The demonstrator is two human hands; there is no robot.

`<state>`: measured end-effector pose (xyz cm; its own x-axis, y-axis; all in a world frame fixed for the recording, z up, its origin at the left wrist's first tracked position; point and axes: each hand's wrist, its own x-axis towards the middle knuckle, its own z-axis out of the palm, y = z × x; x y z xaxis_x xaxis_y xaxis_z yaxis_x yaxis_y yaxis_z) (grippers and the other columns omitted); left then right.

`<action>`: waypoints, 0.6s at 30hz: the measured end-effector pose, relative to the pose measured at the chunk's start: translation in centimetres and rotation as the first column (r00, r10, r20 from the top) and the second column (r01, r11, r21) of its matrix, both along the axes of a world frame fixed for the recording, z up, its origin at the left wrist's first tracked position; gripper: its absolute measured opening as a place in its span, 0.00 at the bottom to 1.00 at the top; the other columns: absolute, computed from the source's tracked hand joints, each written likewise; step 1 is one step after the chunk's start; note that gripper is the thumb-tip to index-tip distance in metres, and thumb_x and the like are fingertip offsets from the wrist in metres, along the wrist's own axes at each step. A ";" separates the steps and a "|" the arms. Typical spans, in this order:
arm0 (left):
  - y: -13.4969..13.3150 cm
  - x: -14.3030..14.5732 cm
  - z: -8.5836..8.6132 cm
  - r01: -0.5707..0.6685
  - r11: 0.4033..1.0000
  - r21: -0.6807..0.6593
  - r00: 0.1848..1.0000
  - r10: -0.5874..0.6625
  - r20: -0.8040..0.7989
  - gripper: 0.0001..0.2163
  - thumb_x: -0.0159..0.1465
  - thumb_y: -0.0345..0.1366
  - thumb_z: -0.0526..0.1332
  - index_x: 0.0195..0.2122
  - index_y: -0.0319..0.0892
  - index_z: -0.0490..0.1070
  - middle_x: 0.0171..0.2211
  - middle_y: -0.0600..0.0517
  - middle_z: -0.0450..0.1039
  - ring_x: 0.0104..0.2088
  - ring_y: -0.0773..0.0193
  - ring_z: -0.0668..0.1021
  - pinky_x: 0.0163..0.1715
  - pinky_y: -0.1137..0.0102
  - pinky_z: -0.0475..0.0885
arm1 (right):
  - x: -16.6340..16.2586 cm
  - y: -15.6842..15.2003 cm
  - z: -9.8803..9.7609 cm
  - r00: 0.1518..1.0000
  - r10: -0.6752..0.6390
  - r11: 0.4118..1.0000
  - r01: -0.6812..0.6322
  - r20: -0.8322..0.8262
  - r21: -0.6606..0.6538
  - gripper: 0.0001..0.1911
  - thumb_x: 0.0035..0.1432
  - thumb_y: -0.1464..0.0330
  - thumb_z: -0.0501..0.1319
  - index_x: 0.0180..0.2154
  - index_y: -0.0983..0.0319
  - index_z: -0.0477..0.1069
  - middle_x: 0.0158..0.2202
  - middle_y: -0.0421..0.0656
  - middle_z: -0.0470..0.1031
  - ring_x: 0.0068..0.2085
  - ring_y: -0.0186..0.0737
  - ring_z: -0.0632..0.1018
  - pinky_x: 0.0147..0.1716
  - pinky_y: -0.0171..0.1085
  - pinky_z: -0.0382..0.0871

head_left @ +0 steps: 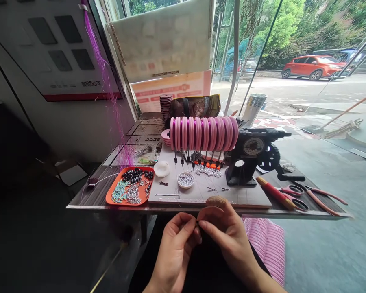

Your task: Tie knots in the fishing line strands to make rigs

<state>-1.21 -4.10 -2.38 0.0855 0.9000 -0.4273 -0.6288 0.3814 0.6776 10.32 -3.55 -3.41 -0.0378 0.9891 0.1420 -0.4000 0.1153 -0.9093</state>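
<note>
My left hand (175, 244) and my right hand (228, 236) meet just below the table's front edge, fingertips pinched together on something tiny that I cannot make out. A thin line seems to run up from the pinch toward the grey work board (247, 195). A small tan woven piece (217, 200) sits on the board's edge right above my right hand. Behind it a row of pink spools (203, 133) stands on a black winding machine (251, 156), with hooks and weights hanging below.
An orange tray (110, 198) of beads and small parts lies at the left, with a white bowl of beads (186, 179) and a white dish (162, 168) beside it. Red-handled scissors (293, 194) and pliers (321, 197) lie right. Purple tinsel (106, 81) hangs at left.
</note>
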 end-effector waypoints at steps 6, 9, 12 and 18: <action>-0.2 0.0 -0.5 -0.087 0.975 0.205 0.955 0.140 -0.263 0.07 0.49 0.35 0.69 0.27 0.39 0.74 0.20 0.56 0.71 0.23 0.72 0.71 0.27 0.77 0.69 | 0.0 -0.5 0.2 0.998 -0.020 0.995 0.025 0.053 -0.092 0.09 0.51 0.66 0.65 0.29 0.61 0.66 0.25 0.37 0.68 0.28 0.33 0.69 0.30 0.31 0.65; -0.3 0.0 -0.8 -0.098 0.967 0.236 0.941 0.167 -0.294 0.07 0.49 0.35 0.69 0.27 0.40 0.75 0.21 0.56 0.73 0.23 0.70 0.72 0.27 0.76 0.69 | -0.1 -0.7 0.5 0.994 0.089 0.987 -0.080 0.060 -0.139 0.11 0.50 0.64 0.65 0.26 0.63 0.68 0.24 0.38 0.68 0.29 0.34 0.68 0.31 0.32 0.64; -0.3 0.1 -0.8 -0.102 0.965 0.242 0.941 0.172 -0.291 0.07 0.48 0.35 0.70 0.26 0.40 0.75 0.22 0.56 0.74 0.24 0.70 0.74 0.27 0.77 0.70 | -0.2 -0.7 0.7 0.990 0.121 0.983 -0.109 0.073 -0.145 0.12 0.51 0.62 0.64 0.25 0.64 0.69 0.24 0.39 0.68 0.29 0.34 0.68 0.31 0.33 0.63; -0.2 0.1 -0.7 -0.075 0.976 0.203 0.992 0.093 -0.081 0.08 0.44 0.33 0.72 0.25 0.41 0.76 0.20 0.56 0.75 0.22 0.71 0.74 0.27 0.77 0.70 | -0.1 -0.1 1.1 0.984 0.175 0.972 -0.167 0.034 -0.166 0.14 0.50 0.60 0.65 0.24 0.64 0.68 0.23 0.38 0.65 0.27 0.32 0.65 0.30 0.32 0.61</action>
